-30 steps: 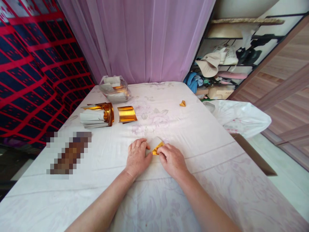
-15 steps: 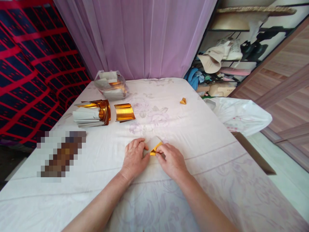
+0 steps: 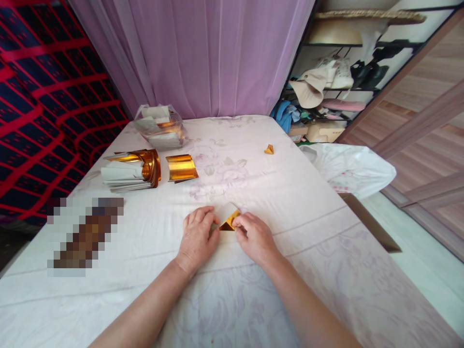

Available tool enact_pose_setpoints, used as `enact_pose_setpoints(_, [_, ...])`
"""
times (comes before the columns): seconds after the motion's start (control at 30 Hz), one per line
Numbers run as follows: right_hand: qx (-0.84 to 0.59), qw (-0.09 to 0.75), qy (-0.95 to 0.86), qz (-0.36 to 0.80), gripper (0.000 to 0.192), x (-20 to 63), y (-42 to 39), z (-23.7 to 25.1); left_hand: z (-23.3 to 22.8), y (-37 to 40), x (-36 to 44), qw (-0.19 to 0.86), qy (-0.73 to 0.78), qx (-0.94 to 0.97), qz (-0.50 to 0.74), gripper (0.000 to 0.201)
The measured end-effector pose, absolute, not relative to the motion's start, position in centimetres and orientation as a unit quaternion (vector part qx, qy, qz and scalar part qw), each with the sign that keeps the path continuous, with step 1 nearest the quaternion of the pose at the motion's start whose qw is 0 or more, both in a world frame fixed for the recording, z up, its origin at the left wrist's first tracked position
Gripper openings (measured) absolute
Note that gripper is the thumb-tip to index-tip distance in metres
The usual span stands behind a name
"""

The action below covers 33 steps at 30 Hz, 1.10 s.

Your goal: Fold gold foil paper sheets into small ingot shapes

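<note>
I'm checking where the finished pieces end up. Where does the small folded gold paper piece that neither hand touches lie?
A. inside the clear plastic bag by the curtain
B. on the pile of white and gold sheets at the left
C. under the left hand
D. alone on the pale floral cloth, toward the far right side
D: the small folded gold paper piece sits alone on the pale floral cloth, far from both hands and the sheet pile.

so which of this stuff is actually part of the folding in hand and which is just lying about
In hand:
left hand and right hand, pinching the gold paper piece
stack of gold sheets
loose gold sheet
bag of sheets
folded gold piece

Lying about:
white plastic bag
hats on the shelf
curtain
</note>
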State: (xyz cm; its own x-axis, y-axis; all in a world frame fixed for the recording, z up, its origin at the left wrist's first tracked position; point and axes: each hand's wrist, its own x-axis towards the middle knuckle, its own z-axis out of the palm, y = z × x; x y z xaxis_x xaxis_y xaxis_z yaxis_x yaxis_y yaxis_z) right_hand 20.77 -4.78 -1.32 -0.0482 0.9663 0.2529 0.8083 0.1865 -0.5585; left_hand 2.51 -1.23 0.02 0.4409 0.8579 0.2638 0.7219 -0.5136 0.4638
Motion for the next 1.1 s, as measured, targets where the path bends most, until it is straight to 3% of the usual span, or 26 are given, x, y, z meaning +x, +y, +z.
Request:
enact_pose_setpoints(0.3, [-0.622,0.298,-0.712,0.135,0.020,21.0,-4.7,-1.2,0.8,-2.2,2.8,0.000,0.373,0.905,0.204,0.015])
enact_pose_setpoints(0.47, [-0.631,0.335,-0.691,0.111,0.021,22.6,-4.5,-1.3,0.7,-2.1,2.7,0.005,0.377,0.906,0.193,0.016])
enact_pose_setpoints(0.6, [-0.664,0.319,-0.673,0.065,0.029,23.7,-4.4,-1.3,0.7,-2.0,2.7,0.006,0.377,0.906,0.194,0.017])
enact_pose_setpoints(1.1, [-0.636,0.299,-0.691,0.170,0.032,21.9,-5.5,-0.5,1.0,-2.0,2.6,0.002,0.415,0.891,0.183,0.023])
